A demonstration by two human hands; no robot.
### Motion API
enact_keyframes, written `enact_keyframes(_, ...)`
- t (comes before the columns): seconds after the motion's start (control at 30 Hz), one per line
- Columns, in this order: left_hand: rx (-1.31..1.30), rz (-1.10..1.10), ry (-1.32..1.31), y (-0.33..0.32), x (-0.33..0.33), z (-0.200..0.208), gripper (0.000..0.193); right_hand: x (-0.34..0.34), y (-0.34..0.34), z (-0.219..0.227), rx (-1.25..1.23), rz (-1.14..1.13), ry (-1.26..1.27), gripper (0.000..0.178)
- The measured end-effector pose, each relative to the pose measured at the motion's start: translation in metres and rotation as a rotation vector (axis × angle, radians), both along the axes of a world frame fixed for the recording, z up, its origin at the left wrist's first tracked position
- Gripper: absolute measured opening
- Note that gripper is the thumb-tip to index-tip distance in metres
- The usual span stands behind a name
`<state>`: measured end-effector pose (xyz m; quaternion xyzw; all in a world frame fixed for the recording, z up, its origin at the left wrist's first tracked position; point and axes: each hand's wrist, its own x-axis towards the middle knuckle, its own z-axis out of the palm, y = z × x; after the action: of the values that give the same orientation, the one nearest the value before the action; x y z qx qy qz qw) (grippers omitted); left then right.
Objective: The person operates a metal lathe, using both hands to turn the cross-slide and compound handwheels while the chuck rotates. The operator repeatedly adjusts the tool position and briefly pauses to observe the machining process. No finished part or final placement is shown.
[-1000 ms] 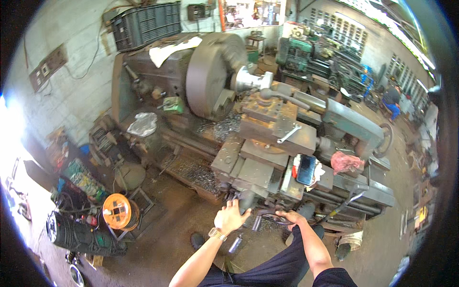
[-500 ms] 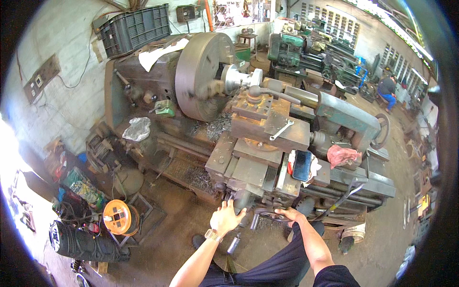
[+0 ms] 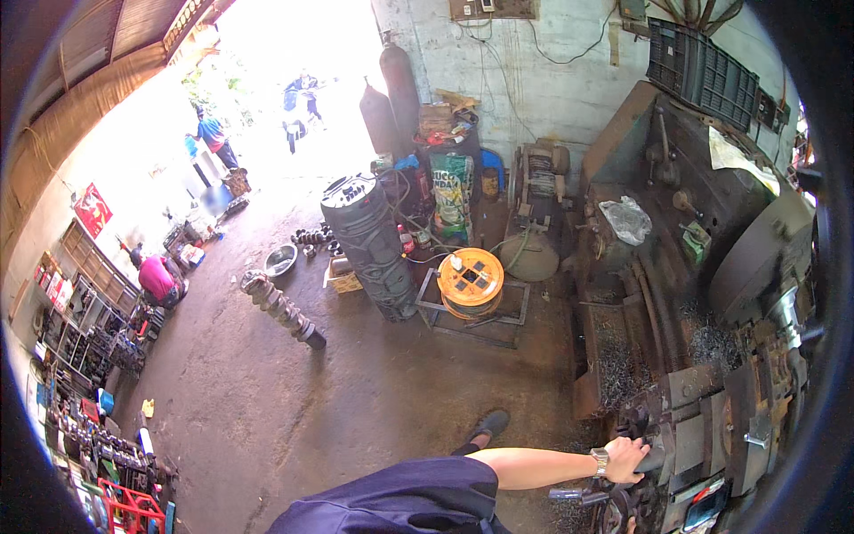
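At the lower right my left hand [image 3: 627,460], with a metal-banded watch [image 3: 600,461] on its wrist, is curled over a dark round knob [image 3: 653,457] on the lathe's carriage. Just below it, a handwheel [image 3: 612,514] with a shiny metal handle [image 3: 569,495] shows in part. A sliver of my right hand [image 3: 632,525] appears by that wheel at the bottom edge; its fingers are mostly hidden. The lathe [image 3: 658,205] fills the right side, its big round chuck [image 3: 765,254] partly cut off by the rim. A phone [image 3: 705,507] lies on the carriage.
Metal chips [image 3: 712,347] lie in the lathe bed. An orange cable reel [image 3: 471,278] stands on a metal frame, beside a black ribbed drum [image 3: 369,249]. A crankshaft-like part [image 3: 280,307] stands on the floor. A person in pink [image 3: 160,278] crouches far left; another [image 3: 213,138] stands near the bright doorway.
My view has swung far to the left, bringing the doorway and floor into sight and pushing the lathe rightward. My left hand stays at the knob, its fingers more curled; my right hand has nearly left view.
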<state>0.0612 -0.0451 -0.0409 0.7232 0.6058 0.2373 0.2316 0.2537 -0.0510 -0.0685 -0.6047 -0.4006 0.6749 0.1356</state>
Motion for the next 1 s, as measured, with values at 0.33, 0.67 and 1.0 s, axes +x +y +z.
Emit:
enact_keyframes(0.33,-0.007,0.031,0.013,0.001,0.004,-0.001,0.074,-0.029,-0.006,0.003,-0.020,0.048,0.072,0.094)
enact_keyframes(0.67,-0.042,0.004,-0.027,0.003,0.002,-0.002,0.074,-0.031,-0.006,0.001,-0.044,0.056,0.103,0.091)
enact_keyframes(1.0,-0.026,0.027,-0.018,0.002,0.004,-0.003,0.071,-0.030,-0.005,0.001,-0.053,0.056,0.107,0.087)
